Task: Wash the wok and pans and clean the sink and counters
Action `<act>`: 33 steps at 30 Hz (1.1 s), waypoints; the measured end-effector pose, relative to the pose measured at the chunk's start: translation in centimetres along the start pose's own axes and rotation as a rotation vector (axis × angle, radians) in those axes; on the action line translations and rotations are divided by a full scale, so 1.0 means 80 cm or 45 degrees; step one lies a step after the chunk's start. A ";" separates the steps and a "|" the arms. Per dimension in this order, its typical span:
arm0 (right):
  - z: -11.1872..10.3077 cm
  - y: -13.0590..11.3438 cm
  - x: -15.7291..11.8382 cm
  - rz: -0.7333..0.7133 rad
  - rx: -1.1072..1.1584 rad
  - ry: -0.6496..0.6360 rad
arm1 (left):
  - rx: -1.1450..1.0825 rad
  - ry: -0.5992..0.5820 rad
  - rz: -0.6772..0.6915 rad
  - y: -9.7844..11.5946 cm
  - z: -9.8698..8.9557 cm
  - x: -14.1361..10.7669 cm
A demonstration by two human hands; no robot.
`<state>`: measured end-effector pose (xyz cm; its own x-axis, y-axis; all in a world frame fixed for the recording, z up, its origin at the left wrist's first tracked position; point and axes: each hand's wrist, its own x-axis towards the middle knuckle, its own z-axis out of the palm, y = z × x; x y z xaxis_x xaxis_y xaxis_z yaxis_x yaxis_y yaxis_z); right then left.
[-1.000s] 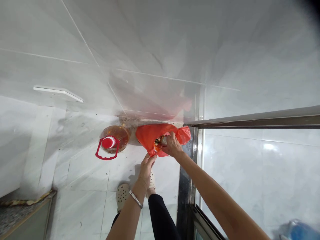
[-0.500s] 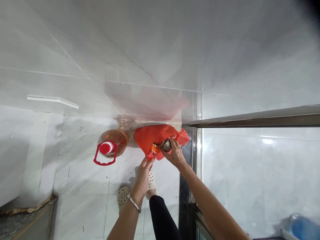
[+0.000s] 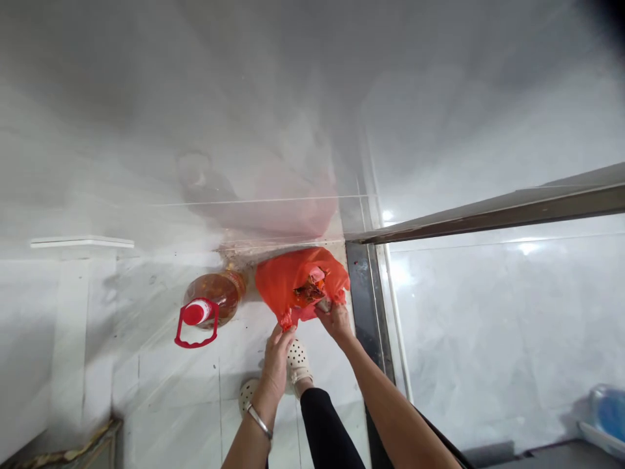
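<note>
An orange-red plastic bag (image 3: 276, 280) sits on the floor against the wall, its mouth gaping toward me. Crumpled scraps (image 3: 310, 290) in brown, orange and pink show inside it. My left hand (image 3: 277, 358) is closed on the bunched handle at the bag's near left corner. At the near right side of the mouth, my right hand (image 3: 336, 322) is closed, with a greyish object (image 3: 323, 305) partly showing at its fingertips. Its kind is hidden by the fingers and bag. The bag's other bunched handle lies right beside the right hand.
Left of the bag stands a large oil jug (image 3: 215, 296) with a red cap and handle. A dark door sill (image 3: 364, 280) runs along the right. My feet in cream clogs (image 3: 297, 360) are just below the bag. A blue container (image 3: 610, 413) is at lower right.
My right hand has moved down to the bag's near right edge, and the rounded grey object in it is now mostly hidden. More of the scraps shows. My left hand keeps its handle.
</note>
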<state>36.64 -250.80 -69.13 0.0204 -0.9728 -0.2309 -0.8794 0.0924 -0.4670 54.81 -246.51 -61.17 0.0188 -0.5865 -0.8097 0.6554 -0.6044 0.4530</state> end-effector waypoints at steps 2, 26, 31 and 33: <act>-0.007 -0.008 -0.009 -0.034 0.174 0.128 | -0.004 0.017 -0.017 -0.001 -0.002 -0.002; 0.013 -0.025 -0.042 0.158 0.531 0.302 | 0.228 -0.013 -0.048 -0.015 -0.034 -0.020; 0.013 -0.019 -0.057 0.255 0.420 0.168 | 0.226 0.007 -0.056 -0.022 -0.033 -0.019; 0.023 -0.006 -0.053 0.367 0.405 0.109 | 0.201 0.009 -0.071 -0.024 -0.030 -0.019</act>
<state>37.88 -246.36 -69.48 -0.2553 -0.9106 -0.3251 -0.6527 0.4104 -0.6368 55.33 -243.18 -61.69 -0.0084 -0.5461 -0.8377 0.5289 -0.7134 0.4598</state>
